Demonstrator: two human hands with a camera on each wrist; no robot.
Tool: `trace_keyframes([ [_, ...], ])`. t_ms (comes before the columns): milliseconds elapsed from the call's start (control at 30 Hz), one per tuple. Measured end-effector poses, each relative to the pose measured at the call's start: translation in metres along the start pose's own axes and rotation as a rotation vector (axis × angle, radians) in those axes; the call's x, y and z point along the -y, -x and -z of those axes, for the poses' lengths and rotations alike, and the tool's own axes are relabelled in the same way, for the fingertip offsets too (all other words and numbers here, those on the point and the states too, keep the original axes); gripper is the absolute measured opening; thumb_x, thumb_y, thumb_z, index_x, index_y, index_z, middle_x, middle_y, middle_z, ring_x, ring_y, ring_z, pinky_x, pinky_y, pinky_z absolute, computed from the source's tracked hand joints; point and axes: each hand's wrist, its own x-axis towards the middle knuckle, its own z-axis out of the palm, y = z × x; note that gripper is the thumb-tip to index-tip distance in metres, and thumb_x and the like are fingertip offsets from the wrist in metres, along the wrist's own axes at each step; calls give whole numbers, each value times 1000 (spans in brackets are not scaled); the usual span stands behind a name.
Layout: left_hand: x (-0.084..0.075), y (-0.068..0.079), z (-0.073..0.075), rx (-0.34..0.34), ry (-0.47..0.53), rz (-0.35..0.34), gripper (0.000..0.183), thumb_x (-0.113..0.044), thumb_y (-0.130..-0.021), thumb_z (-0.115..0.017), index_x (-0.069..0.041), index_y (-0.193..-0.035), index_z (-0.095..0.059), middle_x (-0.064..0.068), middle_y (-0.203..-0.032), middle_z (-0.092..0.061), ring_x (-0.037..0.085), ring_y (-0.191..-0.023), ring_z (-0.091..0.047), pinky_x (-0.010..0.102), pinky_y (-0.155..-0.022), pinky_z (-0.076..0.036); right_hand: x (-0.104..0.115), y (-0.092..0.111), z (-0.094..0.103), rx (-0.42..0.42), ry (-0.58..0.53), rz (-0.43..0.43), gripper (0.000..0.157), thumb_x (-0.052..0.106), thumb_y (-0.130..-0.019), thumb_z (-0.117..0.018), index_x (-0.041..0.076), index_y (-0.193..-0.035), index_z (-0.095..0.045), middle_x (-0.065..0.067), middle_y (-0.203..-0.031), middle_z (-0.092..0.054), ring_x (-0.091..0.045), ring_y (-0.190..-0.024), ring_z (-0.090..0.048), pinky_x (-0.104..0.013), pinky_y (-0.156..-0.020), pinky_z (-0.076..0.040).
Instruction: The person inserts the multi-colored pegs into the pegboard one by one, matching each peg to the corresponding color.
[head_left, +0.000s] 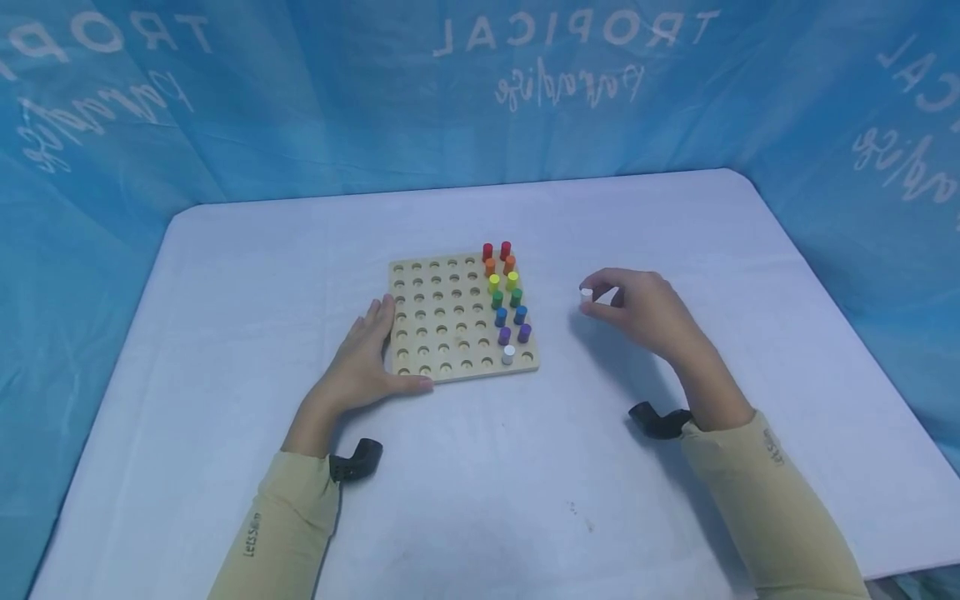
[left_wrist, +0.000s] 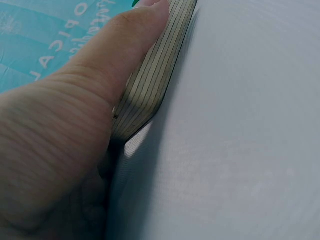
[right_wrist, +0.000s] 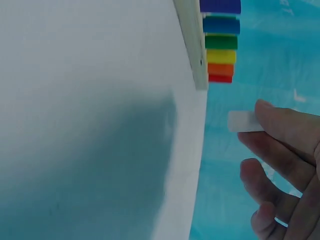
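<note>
A light wooden pegboard (head_left: 459, 342) with rows of round holes lies flat on the table. Two columns along its right side hold pegs, in pairs of red, orange, yellow, green, blue and purple from far to near. One white peg (head_left: 508, 355) stands in the nearest row, left of a bare corner hole. My left hand (head_left: 360, 358) rests against the board's near left corner, fingers along the left side, thumb (left_wrist: 125, 45) along the front edge. Off the board's right side, my right hand (head_left: 637, 308) pinches another white peg (right_wrist: 243, 121) between thumb and forefinger, above the table.
A white cloth covers the table (head_left: 480, 492). Blue curtains (head_left: 480, 108) with white lettering hang behind it and at both sides. Each wrist wears a black camera mount, the left one (head_left: 358, 461) near the board's front and the right one (head_left: 660, 421) over the table.
</note>
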Motion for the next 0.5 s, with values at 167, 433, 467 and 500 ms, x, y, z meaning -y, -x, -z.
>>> trace_keyframes([
  [167, 0, -1, 0, -3, -4, -4, 142, -64, -63, -85, -15, -160, 7, 7, -168, 5, 28, -156, 6, 54, -127, -1, 11, 3, -4, 0, -26, 27, 27, 23, -88, -76, 17, -114, -72, -4, -110, -72, -22, -89, -60, -31, -64, -49],
  [433, 2, -2, -1, -2, -14, -8, 143, -64, -63, -84, -15, -160, 8, 7, -168, 5, 28, -156, 6, 53, -127, -1, 28, 9, -15, 58, 1, 92, 28, 20, -89, -76, 18, -116, -73, -2, -112, -73, -21, -91, -62, -30, -67, -52],
  [467, 2, -2, -1, -2, -12, -8, 142, -65, -63, -84, -15, -160, 8, 7, -168, 5, 27, -156, 6, 53, -127, -1, 30, 9, -16, 62, 1, 98, 28, 20, -89, -76, 18, -116, -73, -2, -112, -73, -21, -91, -62, -30, -67, -52],
  [500, 2, -2, -1, -2, -12, -8, 142, -65, -63, -84, -15, -160, 8, 7, -168, 6, 27, -156, 6, 53, -127, -1, 32, 10, -17, 66, 4, 102, 28, 19, -88, -76, 18, -116, -73, -1, -112, -73, -20, -91, -62, -30, -67, -52],
])
